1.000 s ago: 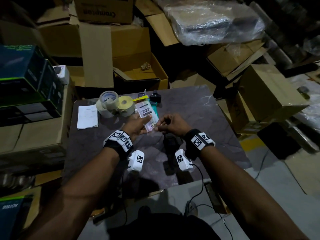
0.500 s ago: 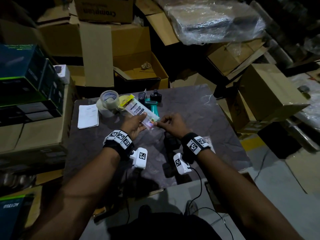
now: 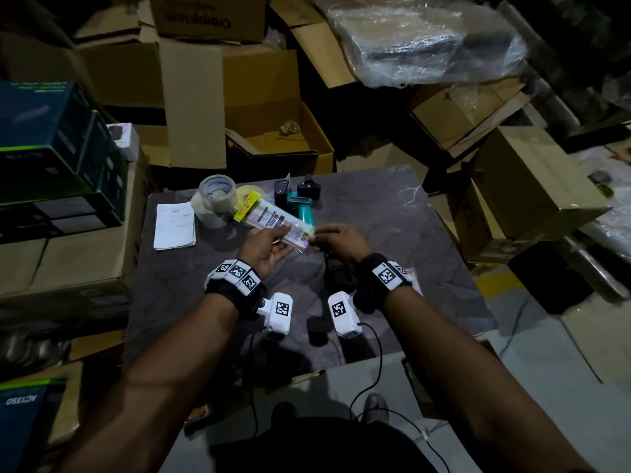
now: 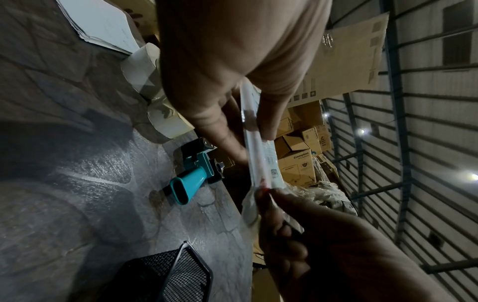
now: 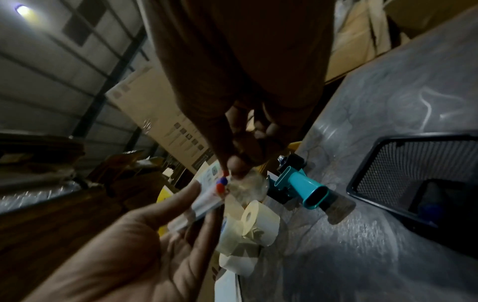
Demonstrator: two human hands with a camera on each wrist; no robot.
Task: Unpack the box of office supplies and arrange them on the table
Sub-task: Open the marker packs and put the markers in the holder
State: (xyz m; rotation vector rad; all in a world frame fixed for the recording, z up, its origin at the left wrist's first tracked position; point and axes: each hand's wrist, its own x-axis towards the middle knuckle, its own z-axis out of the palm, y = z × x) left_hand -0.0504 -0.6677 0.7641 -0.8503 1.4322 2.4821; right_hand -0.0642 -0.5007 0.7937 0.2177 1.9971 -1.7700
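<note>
A clear plastic packet (image 3: 269,216) with a yellow header is held above the dark table (image 3: 392,233). My left hand (image 3: 266,247) holds it from below, with the thumb and fingers pinching the packet (image 4: 258,147). My right hand (image 3: 336,238) pinches the packet's near end, where red and blue tips (image 5: 222,183) show inside. The yellow header points toward the tape rolls (image 3: 216,196). An open cardboard box (image 3: 283,141) stands behind the table.
At the table's far side lie a teal tape dispenser (image 3: 302,209), two black items (image 3: 309,189) and a white paper (image 3: 174,225). A black mesh holder (image 5: 419,173) sits under my right wrist. Stacked boxes crowd the left, back and right.
The packet has swung from pointing away to slanting left, its header now over the tape rolls. Both hands kept hold of it and moved slightly away from me.
</note>
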